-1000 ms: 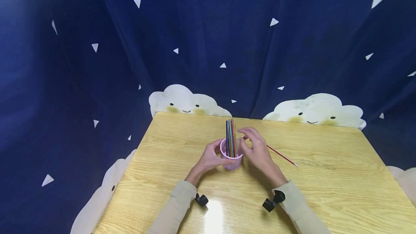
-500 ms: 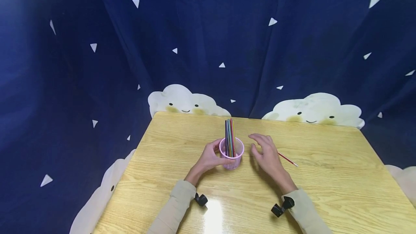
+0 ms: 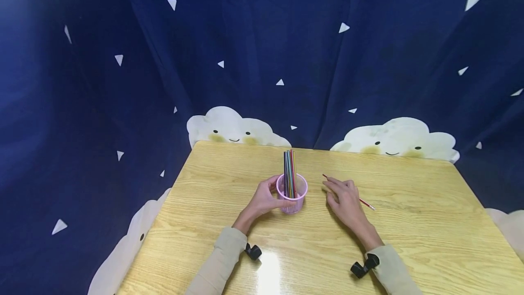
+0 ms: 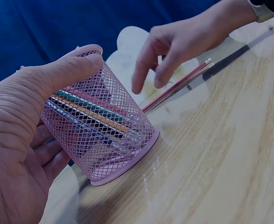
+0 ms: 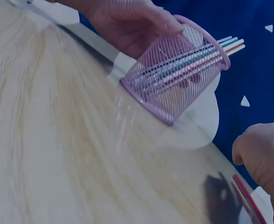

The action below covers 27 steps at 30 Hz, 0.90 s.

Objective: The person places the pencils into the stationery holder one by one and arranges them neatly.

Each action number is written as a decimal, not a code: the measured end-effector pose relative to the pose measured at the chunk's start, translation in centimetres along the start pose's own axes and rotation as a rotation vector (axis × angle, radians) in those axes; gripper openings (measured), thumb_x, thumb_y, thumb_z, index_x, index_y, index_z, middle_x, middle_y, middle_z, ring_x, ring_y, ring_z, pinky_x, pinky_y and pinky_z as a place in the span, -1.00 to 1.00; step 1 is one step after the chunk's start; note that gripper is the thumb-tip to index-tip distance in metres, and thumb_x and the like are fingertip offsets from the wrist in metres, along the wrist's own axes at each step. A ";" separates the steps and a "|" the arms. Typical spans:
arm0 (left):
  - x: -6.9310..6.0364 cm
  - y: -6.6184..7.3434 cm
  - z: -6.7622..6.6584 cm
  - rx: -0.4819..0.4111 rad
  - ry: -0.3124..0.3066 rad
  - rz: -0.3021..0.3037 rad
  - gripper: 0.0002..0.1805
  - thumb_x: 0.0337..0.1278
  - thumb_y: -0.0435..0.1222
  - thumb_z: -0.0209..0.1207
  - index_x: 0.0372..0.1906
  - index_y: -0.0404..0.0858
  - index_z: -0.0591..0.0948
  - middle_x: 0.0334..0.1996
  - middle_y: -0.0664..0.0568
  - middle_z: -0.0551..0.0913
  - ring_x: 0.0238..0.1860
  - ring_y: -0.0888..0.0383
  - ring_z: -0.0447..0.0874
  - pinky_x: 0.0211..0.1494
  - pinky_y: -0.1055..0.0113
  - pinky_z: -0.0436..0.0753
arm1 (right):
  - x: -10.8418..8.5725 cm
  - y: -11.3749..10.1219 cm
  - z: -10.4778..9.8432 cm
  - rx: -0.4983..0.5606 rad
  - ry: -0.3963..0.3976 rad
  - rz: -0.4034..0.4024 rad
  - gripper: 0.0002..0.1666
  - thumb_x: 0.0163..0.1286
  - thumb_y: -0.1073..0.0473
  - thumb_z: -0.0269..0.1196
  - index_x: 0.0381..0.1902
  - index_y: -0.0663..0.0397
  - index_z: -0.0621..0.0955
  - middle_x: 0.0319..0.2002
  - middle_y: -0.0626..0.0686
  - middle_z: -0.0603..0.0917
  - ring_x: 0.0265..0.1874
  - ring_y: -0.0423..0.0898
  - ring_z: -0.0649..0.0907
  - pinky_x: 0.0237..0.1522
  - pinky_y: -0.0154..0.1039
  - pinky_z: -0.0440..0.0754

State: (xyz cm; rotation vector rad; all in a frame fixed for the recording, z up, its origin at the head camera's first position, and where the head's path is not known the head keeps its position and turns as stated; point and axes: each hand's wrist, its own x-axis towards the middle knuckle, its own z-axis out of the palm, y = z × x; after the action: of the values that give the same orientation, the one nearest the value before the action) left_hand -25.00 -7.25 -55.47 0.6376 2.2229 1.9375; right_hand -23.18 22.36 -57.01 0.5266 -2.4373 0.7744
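Note:
A pink mesh pencil cup [image 3: 300, 201] stands on the wooden table, and my left hand [image 3: 262, 201] grips it from the left, thumb across the near side. Several colored pencils [image 3: 289, 167] lean inside, their upper ends sticking out above the rim. To the cup's right, my right hand [image 3: 347, 205] hovers over a lone red pencil [image 3: 367, 204], covering its middle in the head view. Seen from the left wrist, the bent fingers [image 4: 144, 70] of that hand hang down with a gap to the red pencil [image 4: 174, 86].
The light wooden tabletop [image 3: 417, 222] spreads to both sides of the hands. Behind it hangs a dark blue curtain [image 3: 262, 35] printed with white clouds and triangles. Black wrist cameras sit at both cuffs.
My right hand has moved away from the cup's rim, rightward to above the red pencil. The left hand and the cup have stayed in place.

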 end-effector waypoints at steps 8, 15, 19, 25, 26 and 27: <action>0.0 0.0 0.0 0.017 0.003 0.013 -0.06 -0.22 -0.33 0.65 0.42 -0.25 0.52 0.25 -0.06 0.68 0.25 -0.01 0.65 0.42 0.10 0.56 | -1.0 1.6 -0.3 -0.078 -0.070 0.027 -0.55 0.32 0.35 0.34 0.18 0.17 0.71 0.30 0.32 0.61 0.11 0.30 0.50 -0.05 0.22 0.35; 0.0 0.0 0.1 0.000 -0.006 -0.001 -0.06 -0.22 -0.37 0.65 0.42 -0.27 0.51 0.26 -0.09 0.67 0.27 -0.04 0.64 0.44 0.07 0.54 | -2.0 2.4 -0.4 -0.152 -0.217 0.101 -0.51 0.58 0.11 0.19 0.38 0.13 0.59 0.44 0.38 0.46 0.40 0.44 0.34 0.19 0.39 0.28; -0.4 1.6 -0.1 -0.007 -0.024 -0.016 -0.07 -0.18 -0.42 0.61 0.43 -0.35 0.48 0.28 -0.18 0.64 0.30 -0.14 0.61 0.46 0.00 0.51 | -2.2 2.5 -0.3 -0.187 -0.260 0.116 -0.47 0.65 0.04 0.10 0.45 0.12 0.52 0.48 0.29 0.44 0.44 0.39 0.33 0.24 0.39 0.29; -0.9 3.7 -0.3 -0.016 -0.043 -0.003 -0.11 -0.13 -0.45 0.58 0.41 -0.43 0.47 0.27 -0.26 0.64 0.29 -0.20 0.61 0.45 -0.04 0.52 | -1.8 2.2 -0.4 -0.256 -0.272 0.083 -0.48 0.60 0.20 0.10 0.45 0.14 0.52 0.44 0.17 0.52 0.33 0.30 0.46 0.16 0.33 0.39; -0.9 3.7 -0.3 -0.014 -0.041 0.001 -0.11 -0.14 -0.45 0.58 0.41 -0.44 0.47 0.27 -0.26 0.64 0.28 -0.20 0.61 0.45 -0.05 0.52 | -1.8 2.1 -0.4 -0.264 -0.271 0.074 -0.48 0.57 0.24 0.11 0.44 0.15 0.53 0.43 0.17 0.53 0.30 0.29 0.48 0.13 0.31 0.41; -0.9 3.7 -0.3 -0.011 -0.042 0.002 -0.11 -0.13 -0.45 0.58 0.41 -0.45 0.47 0.27 -0.27 0.64 0.28 -0.19 0.61 0.45 -0.04 0.52 | -1.7 2.0 -0.5 -0.269 -0.266 0.065 -0.47 0.54 0.28 0.11 0.42 0.15 0.54 0.41 0.17 0.55 0.26 0.28 0.50 0.10 0.29 0.42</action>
State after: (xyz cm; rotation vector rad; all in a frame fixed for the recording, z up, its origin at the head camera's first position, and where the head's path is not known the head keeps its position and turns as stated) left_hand -23.43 -7.56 -52.00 0.6730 2.1861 1.9179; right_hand -22.68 24.53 -58.55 0.4724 -2.7604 0.4101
